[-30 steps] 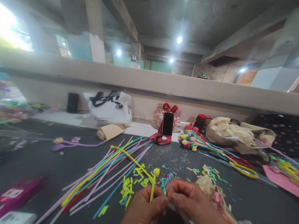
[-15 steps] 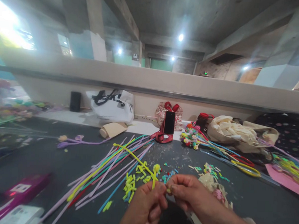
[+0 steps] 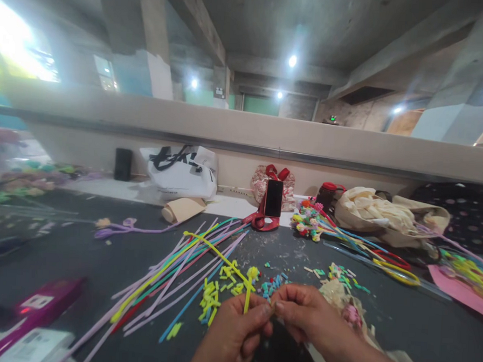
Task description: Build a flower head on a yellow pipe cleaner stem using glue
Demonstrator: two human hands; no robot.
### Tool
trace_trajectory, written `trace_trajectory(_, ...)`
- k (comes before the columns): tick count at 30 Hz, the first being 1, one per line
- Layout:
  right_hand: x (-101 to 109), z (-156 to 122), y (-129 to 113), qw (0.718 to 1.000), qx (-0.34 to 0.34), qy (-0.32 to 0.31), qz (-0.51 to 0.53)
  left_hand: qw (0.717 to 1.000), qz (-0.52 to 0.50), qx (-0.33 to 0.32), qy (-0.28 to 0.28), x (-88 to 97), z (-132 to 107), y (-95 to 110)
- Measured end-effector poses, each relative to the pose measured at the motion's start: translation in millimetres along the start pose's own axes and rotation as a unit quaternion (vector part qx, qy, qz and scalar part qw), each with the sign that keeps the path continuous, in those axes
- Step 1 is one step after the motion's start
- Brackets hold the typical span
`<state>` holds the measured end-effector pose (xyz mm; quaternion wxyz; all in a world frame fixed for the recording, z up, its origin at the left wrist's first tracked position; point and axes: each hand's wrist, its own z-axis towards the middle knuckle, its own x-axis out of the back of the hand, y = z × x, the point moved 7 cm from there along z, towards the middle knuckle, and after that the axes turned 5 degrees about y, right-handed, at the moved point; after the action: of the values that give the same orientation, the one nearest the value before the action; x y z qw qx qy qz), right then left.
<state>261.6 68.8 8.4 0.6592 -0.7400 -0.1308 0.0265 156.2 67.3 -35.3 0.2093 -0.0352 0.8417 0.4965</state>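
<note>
My left hand (image 3: pixel 233 334) is closed in a pinch around a short yellow pipe cleaner (image 3: pixel 249 288) that stands upright with a curled tip. My right hand (image 3: pixel 305 319) pinches its fingertips against the left hand's thumb; whatever it grips there is too small to name. Just beyond the hands lie cut yellow pieces (image 3: pixel 210 298) and cut blue-green pieces (image 3: pixel 271 285) on the dark table (image 3: pixel 99 260). A fan of long coloured pipe cleaners (image 3: pixel 171 277) stretches to the left of them.
A phone (image 3: pixel 273 198) stands on a red holder at the table's back. A white bag (image 3: pixel 181 172), a cream cloth bag (image 3: pixel 377 212), a bundle of small flowers (image 3: pixel 306 222), and a magenta box (image 3: pixel 36 306) lie around. Crumpled wrapping (image 3: pixel 346 308) sits beside my right hand.
The hands have stayed pinched together over the yellow pipe cleaner, shifting only slightly. The view has moved a little, nothing else on the table has changed.
</note>
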Motion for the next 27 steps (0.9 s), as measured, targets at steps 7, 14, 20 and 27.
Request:
trace_trajectory(7,3,0,-2,0.998,0.017,0.049,-0.045,0.999,0.017,-0.036,0.020,-1.8,-6,6)
trace_trajectory(14,4,-1,0,0.994,0.046,0.072,-0.072,0.998,0.043,-0.045,0.020,-1.1,-4,6)
trace_trajectory(20,11,-1,0,0.993,0.040,0.100,-0.056,0.999,0.023,-0.023,-0.008,-3.2,-4,2)
trace_trajectory(27,18,-12,-16,0.966,0.166,0.116,-0.159,0.997,-0.041,0.018,-0.064,-6.5,-3,-2)
